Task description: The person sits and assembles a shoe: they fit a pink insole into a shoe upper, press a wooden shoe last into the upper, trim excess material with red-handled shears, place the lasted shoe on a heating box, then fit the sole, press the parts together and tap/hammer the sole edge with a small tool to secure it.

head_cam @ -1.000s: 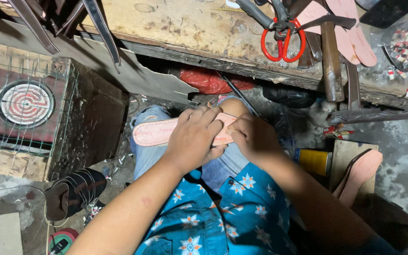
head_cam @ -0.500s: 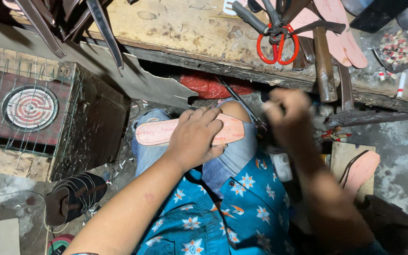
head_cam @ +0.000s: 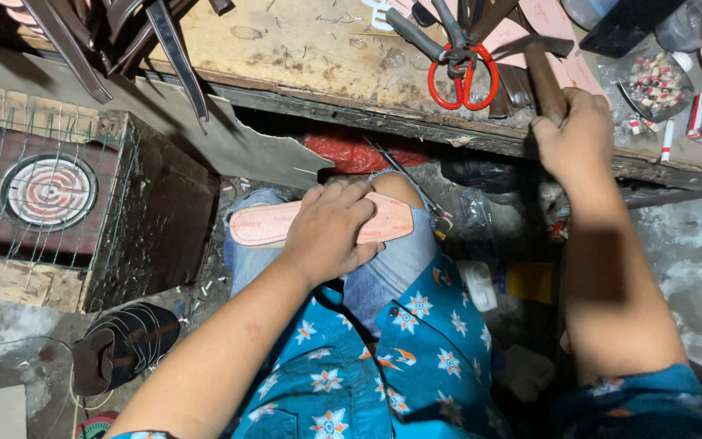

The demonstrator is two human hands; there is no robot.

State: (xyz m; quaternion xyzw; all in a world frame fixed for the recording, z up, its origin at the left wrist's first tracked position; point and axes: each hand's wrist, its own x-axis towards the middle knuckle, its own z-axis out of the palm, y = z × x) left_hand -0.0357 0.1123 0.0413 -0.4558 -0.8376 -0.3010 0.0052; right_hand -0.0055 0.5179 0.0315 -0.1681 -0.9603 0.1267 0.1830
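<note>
pressing down flat on a pink shoe insole (head_cam: pixel 318 223), left hand (head_cam: pixel 331 232) spread wide, palm and fingers over its middle, pinning rather than gripping. insole lying crosswise on a knee in blue jeans (head_cam: pixel 392 260), both rounded ends sticking out past the hand; printed marks on it too small to make out. middle stretch hidden under the palm.

up at the bench edge, right hand (head_cam: pixel 574 138) closed in a fist round the wooden handle of a hammer (head_cam: pixel 544 73). handle showing above the knuckles; head partly lost among the clutter on top, lower end of the handle swallowed by the fist.

on the worn wooden workbench (head_cam: pixel 302 49): red-handled scissors (head_cam: pixel 465 73) just left of the hammer, pale pink sole cutouts (head_cam: pixel 562 49) beneath and beside it, cut off by the top edge. further right a small tray of little pieces (head_cam: pixel 656 81), too tiny to identify. dark leather straps (head_cam: pixel 123 41) hanging over the near left edge, tops out of frame.

under the bench, deep shadow: something red (head_cam: pixel 359 150), crumpled, only partly seen. at left a round coil heater (head_cam: pixel 46 191) inside a wire-mesh box. lower left, a dark strappy sandal (head_cam: pixel 123 345) on the floor. blue flowered shirt (head_cam: pixel 367 374) filling the bottom, cropped by the frame.
</note>
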